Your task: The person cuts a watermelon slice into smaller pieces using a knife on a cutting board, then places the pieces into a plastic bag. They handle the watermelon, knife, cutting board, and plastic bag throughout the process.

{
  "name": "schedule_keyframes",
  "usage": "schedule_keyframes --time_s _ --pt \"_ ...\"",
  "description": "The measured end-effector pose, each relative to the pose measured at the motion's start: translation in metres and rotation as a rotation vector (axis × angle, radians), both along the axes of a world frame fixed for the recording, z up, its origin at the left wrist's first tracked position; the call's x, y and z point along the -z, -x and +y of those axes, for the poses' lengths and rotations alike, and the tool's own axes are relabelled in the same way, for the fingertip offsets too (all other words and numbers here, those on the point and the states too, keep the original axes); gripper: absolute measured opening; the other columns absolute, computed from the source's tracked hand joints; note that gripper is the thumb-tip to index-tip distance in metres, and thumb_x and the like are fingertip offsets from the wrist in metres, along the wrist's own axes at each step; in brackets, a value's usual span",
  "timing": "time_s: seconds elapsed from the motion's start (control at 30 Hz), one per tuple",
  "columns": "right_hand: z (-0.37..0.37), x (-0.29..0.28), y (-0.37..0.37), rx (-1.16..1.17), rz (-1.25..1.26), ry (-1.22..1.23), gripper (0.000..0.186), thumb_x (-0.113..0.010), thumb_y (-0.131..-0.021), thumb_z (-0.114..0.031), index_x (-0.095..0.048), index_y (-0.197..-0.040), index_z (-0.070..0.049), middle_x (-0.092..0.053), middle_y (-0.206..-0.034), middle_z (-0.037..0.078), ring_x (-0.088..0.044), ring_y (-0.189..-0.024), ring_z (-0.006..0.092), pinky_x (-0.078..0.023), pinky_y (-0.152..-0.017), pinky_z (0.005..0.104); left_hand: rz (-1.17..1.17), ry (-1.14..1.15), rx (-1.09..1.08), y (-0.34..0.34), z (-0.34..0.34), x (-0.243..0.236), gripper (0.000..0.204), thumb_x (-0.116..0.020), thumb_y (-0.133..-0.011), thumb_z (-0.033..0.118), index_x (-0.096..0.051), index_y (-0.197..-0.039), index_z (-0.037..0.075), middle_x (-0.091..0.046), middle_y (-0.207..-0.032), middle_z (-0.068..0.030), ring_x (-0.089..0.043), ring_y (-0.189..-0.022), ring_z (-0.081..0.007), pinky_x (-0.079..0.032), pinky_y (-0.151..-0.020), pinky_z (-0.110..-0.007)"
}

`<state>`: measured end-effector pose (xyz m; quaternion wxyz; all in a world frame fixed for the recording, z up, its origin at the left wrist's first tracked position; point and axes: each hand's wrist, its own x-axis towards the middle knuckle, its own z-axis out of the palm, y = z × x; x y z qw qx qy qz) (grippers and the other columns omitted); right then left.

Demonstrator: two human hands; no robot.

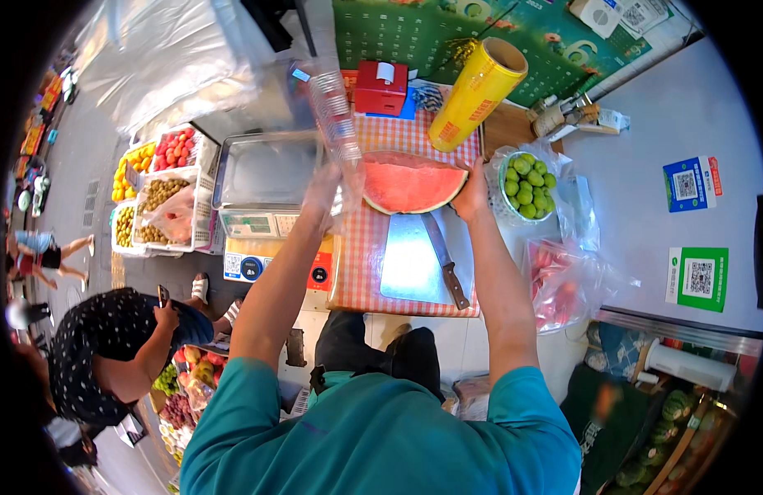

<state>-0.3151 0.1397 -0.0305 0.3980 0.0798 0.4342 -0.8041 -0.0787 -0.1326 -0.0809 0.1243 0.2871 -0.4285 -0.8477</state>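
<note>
A large cut piece of watermelon [410, 183] lies over the red-and-white checked cloth, its red flesh toward me. My right hand [470, 194] is closed around its right end. My left hand [322, 196] is smeared by motion left of the watermelon, beside a stack of clear plastic containers [335, 115]; its fingers cannot be made out. Below the watermelon, a brown-handled knife [449, 268] rests on a shiny metal board [408, 264]. Behind the watermelon stands a yellow cardboard-cored roll [476, 97].
A weighing scale [266, 177] stands at the left, with fruit baskets [201, 206] beyond it. To the right are a bowl of green fruit [526, 186] and a plastic bag [563, 285]. A red printer [382, 87] sits at the back. Someone holding a phone [162, 295] is at lower left.
</note>
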Motion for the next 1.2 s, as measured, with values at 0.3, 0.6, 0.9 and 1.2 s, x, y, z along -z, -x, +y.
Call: schedule_keyframes --time_s 0.3,0.6,0.9,1.2 --pt "0.020 0.002 -0.069 0.140 0.035 -0.050 0.080 -0.036 -0.102 -0.066 -0.041 -0.146 0.001 -0.052 -0.146 0.015 -0.050 -0.134 0.0276 -0.036 -0.116 0.0422 0.251 -0.223 0.212 0.000 0.033 -0.049 0.035 -0.064 -0.098 0.018 -0.056 -0.127 -0.001 -0.064 -0.120 -0.0126 -0.064 -0.108 -0.0227 -0.053 -0.094 -0.035" --pt "0.073 0.006 -0.129 0.023 0.027 -0.240 0.072 -0.044 -0.105 -0.054 -0.038 -0.148 0.002 -0.049 -0.146 0.018 -0.048 -0.134 0.0260 -0.035 -0.115 0.0394 0.047 -0.255 -0.146 -0.095 0.106 -0.055 0.026 -0.058 -0.102 0.018 -0.057 -0.120 0.000 -0.064 -0.119 -0.0145 -0.065 -0.100 -0.0205 -0.056 -0.087 -0.035" --pt "-0.021 -0.269 0.075 0.242 1.728 -1.104 0.063 -0.086 -0.072 -0.044 -0.066 -0.115 -0.003 -0.057 -0.131 0.026 -0.058 -0.119 0.0411 -0.049 -0.097 0.0437 -0.895 1.058 0.122 -0.008 -0.062 -0.085 0.030 -0.062 -0.093 0.035 -0.072 -0.097 0.007 -0.071 -0.081 -0.0137 -0.069 -0.078 -0.0254 -0.051 -0.074 -0.039" --pt "-0.003 -0.268 0.122 0.300 1.375 -1.264 0.059 -0.085 -0.066 -0.060 -0.072 -0.083 -0.005 -0.073 -0.078 0.013 -0.070 -0.071 0.0236 -0.055 -0.071 0.0370 -0.797 1.399 0.334 0.076 -0.125 -0.058 0.029 -0.058 -0.096 0.033 -0.070 -0.098 0.007 -0.070 -0.103 -0.0198 -0.065 -0.097 -0.0394 -0.050 -0.082 -0.047"
